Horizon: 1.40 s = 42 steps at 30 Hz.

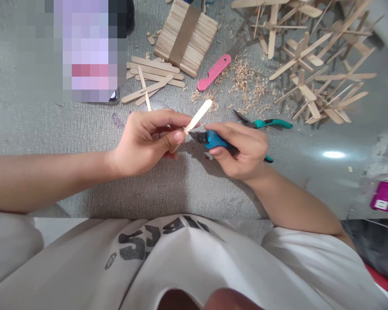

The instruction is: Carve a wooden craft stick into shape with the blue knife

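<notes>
My left hand (pixel 151 140) pinches a pale wooden craft stick (pixel 198 115) between thumb and fingers, its rounded end pointing up and to the right. My right hand (pixel 241 148) is closed around a blue utility knife (pixel 216 140). The dark blade of the knife meets the stick close to my left thumb. Just beyond my right hand lie pliers with teal handles (pixel 273 124), partly hidden behind it. Wood shavings (pixel 247 79) are scattered on the grey table past both hands.
A banded bundle of sticks (pixel 194 38) lies at the top centre, with loose sticks (pixel 155 73) beside it. A pink cutter (pixel 214 72) rests near the shavings. Several stick assemblies (pixel 305 56) fill the upper right. A purple object (pixel 386 196) sits at the right edge.
</notes>
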Available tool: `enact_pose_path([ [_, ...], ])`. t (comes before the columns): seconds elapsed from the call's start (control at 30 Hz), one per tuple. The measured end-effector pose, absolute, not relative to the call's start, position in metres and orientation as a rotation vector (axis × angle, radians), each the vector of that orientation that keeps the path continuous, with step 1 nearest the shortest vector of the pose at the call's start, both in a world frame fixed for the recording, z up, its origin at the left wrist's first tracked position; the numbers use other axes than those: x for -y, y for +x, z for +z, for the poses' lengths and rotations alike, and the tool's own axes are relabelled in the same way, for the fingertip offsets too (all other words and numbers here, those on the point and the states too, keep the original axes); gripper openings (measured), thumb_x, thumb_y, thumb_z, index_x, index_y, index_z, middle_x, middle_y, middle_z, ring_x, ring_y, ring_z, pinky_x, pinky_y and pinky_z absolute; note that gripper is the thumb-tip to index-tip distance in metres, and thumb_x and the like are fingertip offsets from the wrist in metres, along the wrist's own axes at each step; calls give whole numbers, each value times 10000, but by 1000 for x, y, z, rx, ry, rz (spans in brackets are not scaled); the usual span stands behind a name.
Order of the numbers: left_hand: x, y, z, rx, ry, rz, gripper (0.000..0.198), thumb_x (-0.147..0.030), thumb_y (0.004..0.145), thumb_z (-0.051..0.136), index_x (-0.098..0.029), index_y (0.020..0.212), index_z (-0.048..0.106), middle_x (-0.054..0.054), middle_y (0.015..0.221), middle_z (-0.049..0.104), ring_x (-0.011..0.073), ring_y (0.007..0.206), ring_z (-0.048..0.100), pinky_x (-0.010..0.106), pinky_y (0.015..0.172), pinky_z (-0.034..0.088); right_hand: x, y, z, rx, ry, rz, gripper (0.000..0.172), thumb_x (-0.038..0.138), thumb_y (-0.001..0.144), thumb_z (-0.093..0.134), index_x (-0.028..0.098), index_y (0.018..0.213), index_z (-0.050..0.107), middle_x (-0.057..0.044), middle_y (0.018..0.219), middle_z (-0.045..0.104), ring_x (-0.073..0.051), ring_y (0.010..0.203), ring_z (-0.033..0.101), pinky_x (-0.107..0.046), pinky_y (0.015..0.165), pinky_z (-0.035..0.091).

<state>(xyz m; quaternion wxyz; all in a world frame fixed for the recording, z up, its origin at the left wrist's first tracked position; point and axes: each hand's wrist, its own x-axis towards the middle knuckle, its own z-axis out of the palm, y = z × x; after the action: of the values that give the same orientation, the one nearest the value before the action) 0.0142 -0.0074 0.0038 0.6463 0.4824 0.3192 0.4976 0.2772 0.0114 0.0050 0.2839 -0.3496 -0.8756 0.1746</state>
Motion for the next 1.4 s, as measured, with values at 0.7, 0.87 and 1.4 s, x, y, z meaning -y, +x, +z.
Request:
enact_pose_path([
  [0.7, 6, 14, 7, -816, 978, 1016, 200, -278, 898, 894, -153, 971, 757, -17, 720, 663, 95, 528, 657, 187, 453, 565, -9, 286, -14, 2292, -1095, 59, 507, 658, 1027, 674, 272, 1342, 769, -117, 1035, 756, -265, 837, 710, -432, 745, 587],
  [0.87, 8, 14, 4, -814, 948, 1030, 246, -367, 923, 905, -178, 1020, 779, -19, 699, 639, 91, 528, 630, 196, 479, 596, -9, 285, -9, 2327, -1083, 72, 606, 710, 1076, 534, 216, 1342, 764, -144, 1027, 798, -267, 835, 740, -404, 723, 597],
  [1.4, 6, 13, 3, -757, 986, 1032, 378, -512, 913, 923, -171, 1020, 800, -9, 732, 663, 88, 550, 641, 185, 492, 595, -10, 274, -1, 2306, -922, 214, 504, 596, 1109, 578, 177, 1290, 791, -98, 948, 813, -209, 772, 742, -325, 705, 591],
])
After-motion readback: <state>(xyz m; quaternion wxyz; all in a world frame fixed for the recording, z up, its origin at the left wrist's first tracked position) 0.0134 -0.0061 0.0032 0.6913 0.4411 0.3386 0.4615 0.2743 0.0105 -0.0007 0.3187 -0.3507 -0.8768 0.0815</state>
